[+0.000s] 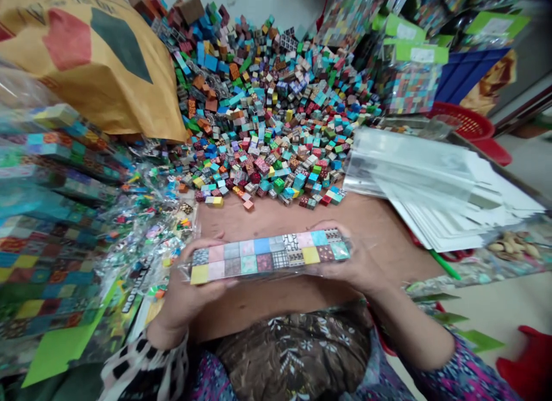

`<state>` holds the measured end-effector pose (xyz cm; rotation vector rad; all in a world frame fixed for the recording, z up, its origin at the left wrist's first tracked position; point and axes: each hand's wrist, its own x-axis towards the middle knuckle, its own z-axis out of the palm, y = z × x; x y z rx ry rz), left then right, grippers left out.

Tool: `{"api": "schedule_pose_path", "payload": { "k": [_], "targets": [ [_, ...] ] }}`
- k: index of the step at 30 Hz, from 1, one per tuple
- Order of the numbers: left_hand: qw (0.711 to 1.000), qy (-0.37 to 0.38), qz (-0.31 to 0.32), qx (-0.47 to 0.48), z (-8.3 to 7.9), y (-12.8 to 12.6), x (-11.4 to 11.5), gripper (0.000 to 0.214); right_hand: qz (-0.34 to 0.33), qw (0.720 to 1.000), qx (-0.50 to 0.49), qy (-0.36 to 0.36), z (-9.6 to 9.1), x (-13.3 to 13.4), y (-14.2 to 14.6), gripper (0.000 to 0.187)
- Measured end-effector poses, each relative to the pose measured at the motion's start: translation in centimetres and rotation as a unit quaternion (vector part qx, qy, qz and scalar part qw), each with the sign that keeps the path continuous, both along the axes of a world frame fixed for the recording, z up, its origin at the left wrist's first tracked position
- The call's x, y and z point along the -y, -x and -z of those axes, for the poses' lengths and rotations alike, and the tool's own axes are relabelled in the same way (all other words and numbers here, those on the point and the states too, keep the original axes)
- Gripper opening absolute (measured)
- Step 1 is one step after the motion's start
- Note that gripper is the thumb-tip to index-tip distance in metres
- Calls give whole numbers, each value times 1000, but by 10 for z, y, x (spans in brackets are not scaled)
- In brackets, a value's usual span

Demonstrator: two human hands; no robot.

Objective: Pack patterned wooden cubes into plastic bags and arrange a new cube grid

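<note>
Between both hands I hold a long bar of small patterned cubes (269, 254), set in two rows and wrapped in clear plastic. My left hand (185, 286) grips its left end, with the thumb along the lower edge and fingers behind. The right end is in my right hand (353, 263), whose fingers are partly hidden behind the bar. Loose plastic sticks out past both ends. The bar is raised over the brown tabletop (379, 228), near my body and tilted slightly up to the right.
A big heap of loose cubes (276, 114) covers the back. To the left are a yellow sack (95, 62), stacked wrapped cube blocks (47, 263) and small plastic packets (138, 211). White cards (444, 217) under clear bags (401, 159), a red basket (466, 122) and peanuts (515, 246) lie right.
</note>
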<state>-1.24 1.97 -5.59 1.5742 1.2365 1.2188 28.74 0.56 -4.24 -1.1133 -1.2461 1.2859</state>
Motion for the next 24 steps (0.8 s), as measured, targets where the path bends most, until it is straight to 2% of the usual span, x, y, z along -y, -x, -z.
{"api": "schedule_pose_path", "payload": {
  "k": [8,12,14,16,20,24],
  "targets": [
    [992,117,0,-37,22,6,10,61,-11,997,20,79,8,0,1,55],
    [991,117,-57,-40,44,13,16,73,-14,995,48,86,19,1,0,49],
    [990,116,-64,-49,51,16,16,75,-15,995,51,86,25,1,0,48],
    [991,114,-40,-59,49,16,14,68,-18,995,48,86,30,1,-1,48],
    [990,102,39,-95,30,9,7,50,-51,995,59,69,40,-1,-2,44],
    [986,94,49,-127,23,2,4,50,-74,991,105,34,47,-4,-5,36]
  ]
}}
